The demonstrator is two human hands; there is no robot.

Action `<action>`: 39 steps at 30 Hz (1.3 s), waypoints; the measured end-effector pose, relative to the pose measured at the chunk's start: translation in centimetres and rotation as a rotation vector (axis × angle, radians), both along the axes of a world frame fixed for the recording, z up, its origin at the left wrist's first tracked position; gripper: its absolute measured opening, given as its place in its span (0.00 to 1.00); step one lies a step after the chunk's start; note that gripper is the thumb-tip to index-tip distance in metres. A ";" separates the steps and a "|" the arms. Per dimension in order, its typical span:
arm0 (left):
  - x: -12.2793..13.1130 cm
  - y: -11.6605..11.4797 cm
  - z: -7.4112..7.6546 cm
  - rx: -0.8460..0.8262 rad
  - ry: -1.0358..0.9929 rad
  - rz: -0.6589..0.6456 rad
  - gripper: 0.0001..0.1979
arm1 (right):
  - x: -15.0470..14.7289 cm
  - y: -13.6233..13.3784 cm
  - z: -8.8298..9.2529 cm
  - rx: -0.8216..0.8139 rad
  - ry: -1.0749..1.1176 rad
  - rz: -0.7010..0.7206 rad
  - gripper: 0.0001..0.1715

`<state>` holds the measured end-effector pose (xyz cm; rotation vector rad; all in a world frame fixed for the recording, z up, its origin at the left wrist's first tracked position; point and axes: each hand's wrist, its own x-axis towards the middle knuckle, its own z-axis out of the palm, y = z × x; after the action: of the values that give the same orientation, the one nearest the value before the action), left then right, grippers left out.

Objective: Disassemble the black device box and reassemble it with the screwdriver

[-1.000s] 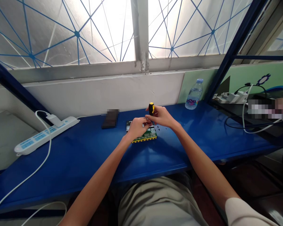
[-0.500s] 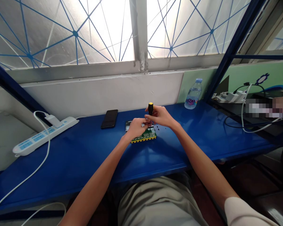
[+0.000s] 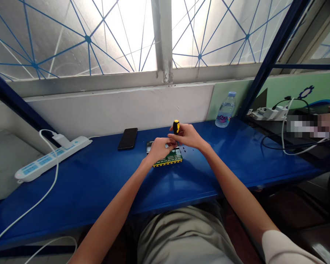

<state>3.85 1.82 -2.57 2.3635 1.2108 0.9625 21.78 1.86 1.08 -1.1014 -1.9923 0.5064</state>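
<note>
The right hand is closed around the handle of a screwdriver, black and yellow, which stands nearly upright with its butt end up. The left hand lies over the board, fingers bent and bunched near the thumb, close under the right hand; whether it pinches anything cannot be told, and the screwdriver's tip is hidden behind the fingers. The board, green with a yellow strip along its near edge, lies on the blue table in front of the person, partly covered by the left hand. A few dark bits lie just to its right, too small to make out.

A phone lies to the left of the board, apart from it. A bottle stands upright at the back, to the right. At far left is a power strip with a white plug in it.
</note>
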 end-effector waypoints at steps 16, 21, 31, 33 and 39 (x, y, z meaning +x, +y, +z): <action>-8.3 4.0 0.6 0.181 0.342 0.333 0.37 | -0.1 0.2 -0.1 -0.017 0.001 -0.026 0.15; -9.6 5.2 -0.8 0.053 0.368 0.350 0.39 | -0.1 0.3 -0.2 -0.025 -0.004 -0.022 0.14; -6.4 3.4 0.9 0.238 0.196 0.274 0.30 | 0.0 0.4 -0.4 -0.030 0.013 -0.010 0.14; -5.0 2.6 1.2 0.251 0.134 0.195 0.25 | 0.1 0.4 -0.4 -0.039 0.023 -0.002 0.15; -1.7 0.4 1.8 0.206 -0.032 -0.044 0.10 | 0.1 0.2 -0.2 -0.035 0.053 0.043 0.17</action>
<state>2.20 2.19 -0.73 2.5087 1.0896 1.1549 21.93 2.10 0.89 -1.0575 -1.9707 0.5890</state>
